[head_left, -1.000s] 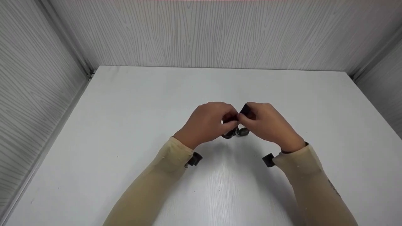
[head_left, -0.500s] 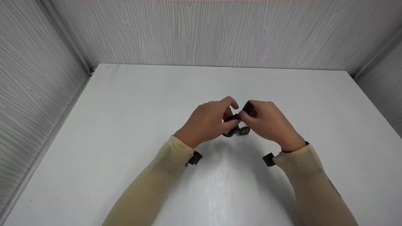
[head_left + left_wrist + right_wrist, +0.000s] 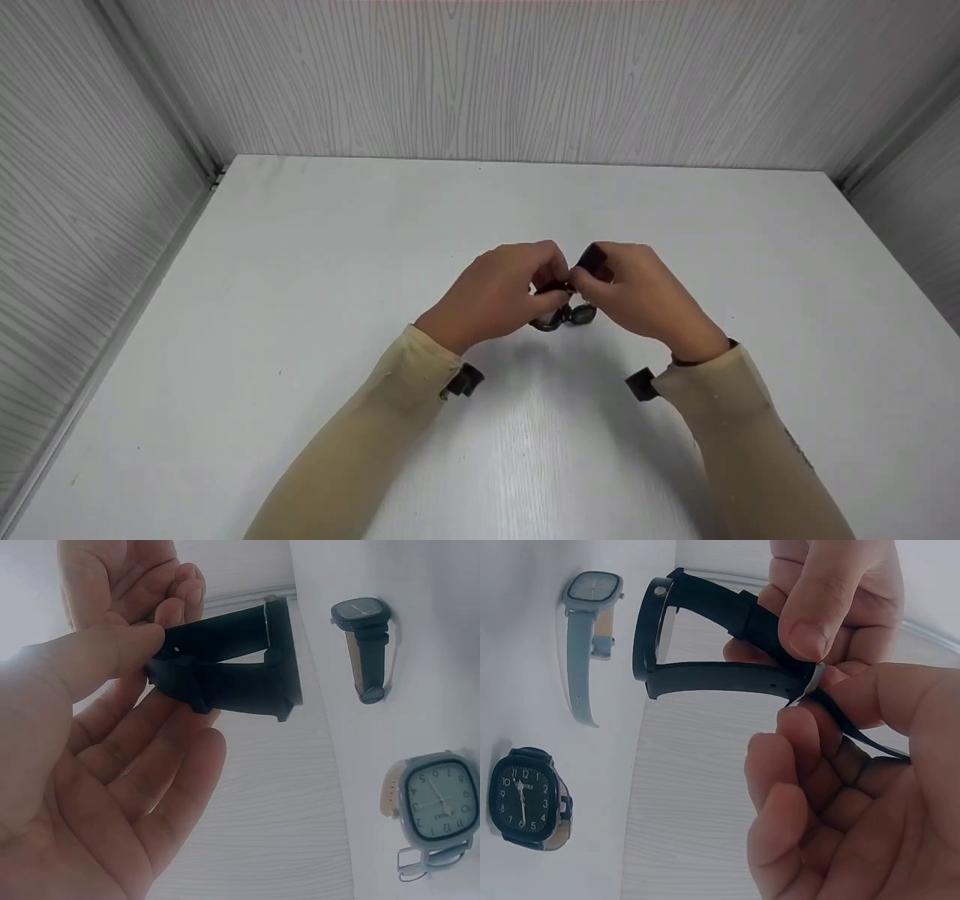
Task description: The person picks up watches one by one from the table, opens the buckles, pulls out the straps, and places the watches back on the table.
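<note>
Both hands hold one black watch (image 3: 570, 283) just above the white table (image 3: 300, 247). My left hand (image 3: 502, 292) pinches its doubled black strap (image 3: 225, 667) between thumb and fingers. My right hand (image 3: 637, 292) pinches the strap end by the metal buckle (image 3: 812, 681), with the loose tail running through its fingers. The round black case (image 3: 654, 630) points away from the right palm (image 3: 840, 825). The left hand's fingers (image 3: 832, 592) grip the strap from the other side.
Two more watches lie on the table under the hands: a dark square-faced one (image 3: 525, 799) (image 3: 364, 645) and a pale blue one with a light strap (image 3: 592, 615) (image 3: 439, 802). Grey panelled walls (image 3: 480, 75) close in the table at the back and both sides.
The left forefinger, raised half a second ago, has curled back down onto the strap. Both hands have stayed in place over the two lying watches.
</note>
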`<control>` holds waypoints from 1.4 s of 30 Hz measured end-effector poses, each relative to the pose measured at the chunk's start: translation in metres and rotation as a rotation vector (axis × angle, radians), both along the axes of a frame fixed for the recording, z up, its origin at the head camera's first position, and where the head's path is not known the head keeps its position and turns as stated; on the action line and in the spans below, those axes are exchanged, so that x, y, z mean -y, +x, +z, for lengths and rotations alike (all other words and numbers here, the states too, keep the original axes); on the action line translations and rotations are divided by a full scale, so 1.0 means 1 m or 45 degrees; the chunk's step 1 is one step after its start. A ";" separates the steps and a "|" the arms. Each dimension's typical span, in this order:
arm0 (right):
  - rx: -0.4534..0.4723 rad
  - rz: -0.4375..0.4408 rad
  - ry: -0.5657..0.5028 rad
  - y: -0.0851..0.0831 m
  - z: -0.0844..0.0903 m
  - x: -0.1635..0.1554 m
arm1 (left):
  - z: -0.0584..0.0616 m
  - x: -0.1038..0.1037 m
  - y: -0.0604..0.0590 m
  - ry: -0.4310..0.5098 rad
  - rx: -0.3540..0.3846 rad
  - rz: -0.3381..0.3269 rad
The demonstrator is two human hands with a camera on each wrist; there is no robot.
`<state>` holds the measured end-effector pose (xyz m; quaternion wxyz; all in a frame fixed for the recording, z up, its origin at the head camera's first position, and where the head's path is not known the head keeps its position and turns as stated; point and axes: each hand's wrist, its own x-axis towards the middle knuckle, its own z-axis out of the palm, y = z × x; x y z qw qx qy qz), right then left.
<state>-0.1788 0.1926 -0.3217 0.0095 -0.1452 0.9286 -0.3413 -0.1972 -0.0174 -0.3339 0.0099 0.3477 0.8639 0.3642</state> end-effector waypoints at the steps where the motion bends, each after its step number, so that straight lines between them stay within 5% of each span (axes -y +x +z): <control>1: 0.007 0.003 -0.010 0.000 0.000 0.000 | 0.000 0.000 0.000 0.009 0.026 0.001; 10: 0.025 0.066 -0.045 0.001 -0.001 -0.001 | 0.000 0.001 -0.001 0.066 0.235 -0.029; 23: 0.003 0.083 -0.124 0.001 -0.001 -0.001 | 0.004 0.002 -0.001 0.118 0.277 -0.010; 31: 0.008 0.096 -0.131 0.001 -0.002 -0.002 | 0.004 0.002 -0.002 0.105 0.204 -0.026; 42: 0.032 0.106 -0.162 0.002 0.000 0.000 | 0.006 0.003 -0.001 0.116 0.280 -0.007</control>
